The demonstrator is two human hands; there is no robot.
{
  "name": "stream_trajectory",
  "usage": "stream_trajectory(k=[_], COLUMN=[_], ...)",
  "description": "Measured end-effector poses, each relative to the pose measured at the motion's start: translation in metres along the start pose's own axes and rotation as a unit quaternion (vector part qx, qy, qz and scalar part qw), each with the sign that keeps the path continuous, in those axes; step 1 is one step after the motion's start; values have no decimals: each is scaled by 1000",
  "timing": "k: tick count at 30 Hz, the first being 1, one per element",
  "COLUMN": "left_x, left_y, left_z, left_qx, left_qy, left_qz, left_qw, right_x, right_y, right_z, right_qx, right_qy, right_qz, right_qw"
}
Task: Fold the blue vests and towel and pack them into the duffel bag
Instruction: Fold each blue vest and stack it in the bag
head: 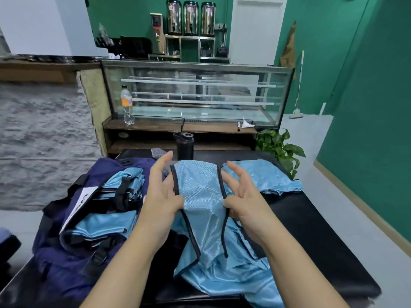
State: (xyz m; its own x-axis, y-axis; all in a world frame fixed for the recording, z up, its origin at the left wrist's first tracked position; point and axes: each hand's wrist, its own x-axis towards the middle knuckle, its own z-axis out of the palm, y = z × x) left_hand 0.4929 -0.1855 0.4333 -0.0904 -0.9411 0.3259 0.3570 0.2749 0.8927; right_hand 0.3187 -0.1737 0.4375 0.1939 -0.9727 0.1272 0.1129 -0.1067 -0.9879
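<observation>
Both hands pinch a blue vest [200, 196] over the worktop [311, 230]. Left hand [160, 201] and right hand [242, 196] clamp thumb and fingers on its black-trimmed edges. Folded vests sit in the duffel bag [66, 252].

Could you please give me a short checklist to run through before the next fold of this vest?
1. Left hand pinches the blue vest at its left black-trimmed edge: ok.
2. Right hand pinches the right trimmed edge: ok.
3. Vest lying flat and smooth: not ok; its lower part is bunched on the black table.
4. Duffel bag open, folded vests already inside: ok.
5. Black bottle clear of the fabric: ok, it stands behind the vest.
6. Towel ready to fold: cannot tell.
</observation>
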Motion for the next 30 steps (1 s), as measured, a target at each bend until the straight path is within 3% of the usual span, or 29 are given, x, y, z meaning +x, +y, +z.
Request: stream_trajectory(k=[5, 11, 14, 18, 22, 24, 28, 30], left_x=[-3, -9, -11, -11, -10, -12, -18, -20], left_y=[-3, 2, 4, 11, 9, 7, 4, 1], left_z=[-7, -14, -22, -24, -30, -30, -15, -8], left_qx=[70, 180, 317, 480, 532, 510, 303, 290], left_qy=[-25, -33, -15, 6, 8, 39, 93, 114], left_qz=[-24, -28, 2, 122, 167, 174, 104, 100], left_qw=[997, 983, 948, 869, 830, 842, 943, 945], right_x=[-5, -3, -5, -5, -3, -3, -3, -2], right_y=[-3, -1, -4, -7, -9, -6, 0, 4], right_z=[2, 12, 15, 20, 25, 23, 25, 29], right_qx=[-28, -111, -175, -306, -402, -412, -347, -290], right_qy=[-10, 35, 38, 61, 66, 75, 73, 56], right_qz=[-5, -13, -23, -36, -79, -92, -82, -67], right_qw=[1000, 993, 984, 950, 910, 903, 932, 953])
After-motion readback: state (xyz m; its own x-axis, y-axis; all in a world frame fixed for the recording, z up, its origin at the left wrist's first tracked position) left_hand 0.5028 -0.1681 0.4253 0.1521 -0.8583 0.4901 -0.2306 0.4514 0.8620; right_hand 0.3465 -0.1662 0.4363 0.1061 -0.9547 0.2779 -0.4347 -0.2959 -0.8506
